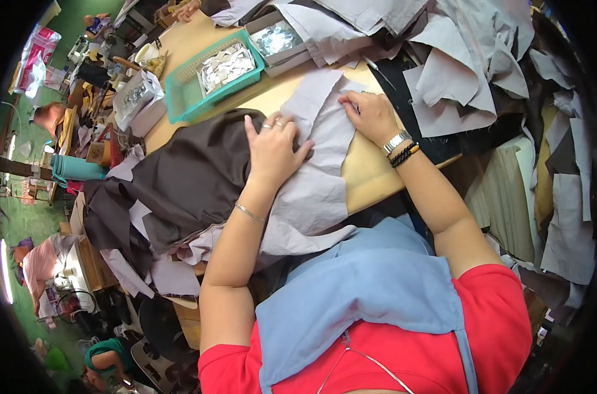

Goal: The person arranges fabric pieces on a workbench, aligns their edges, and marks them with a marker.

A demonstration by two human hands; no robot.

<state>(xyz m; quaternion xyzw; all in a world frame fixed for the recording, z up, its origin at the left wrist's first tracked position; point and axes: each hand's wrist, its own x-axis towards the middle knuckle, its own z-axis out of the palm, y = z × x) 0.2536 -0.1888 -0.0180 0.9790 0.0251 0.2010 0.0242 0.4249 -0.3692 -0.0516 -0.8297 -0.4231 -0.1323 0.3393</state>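
Draping across the near edge of the table (369, 176) — dark cloth (193, 169), pale cloth (317, 180) beside it. The left hand (275, 146) lies spread where they meet; the right hand (372, 118) bunches at the pale cloth's right border — whether pinching, hard to tell.

wearer's hands (274, 146) (372, 118): 2 | teal basket (213, 96): 1 | blue apron (364, 276): 1 | metal watch (396, 140): 1 | cloth pieces (321, 177): many, overlapping

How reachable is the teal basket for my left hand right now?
Likely yes: only low dark fabric and bare tabletop seem to lie between the left hand and the teal basket.
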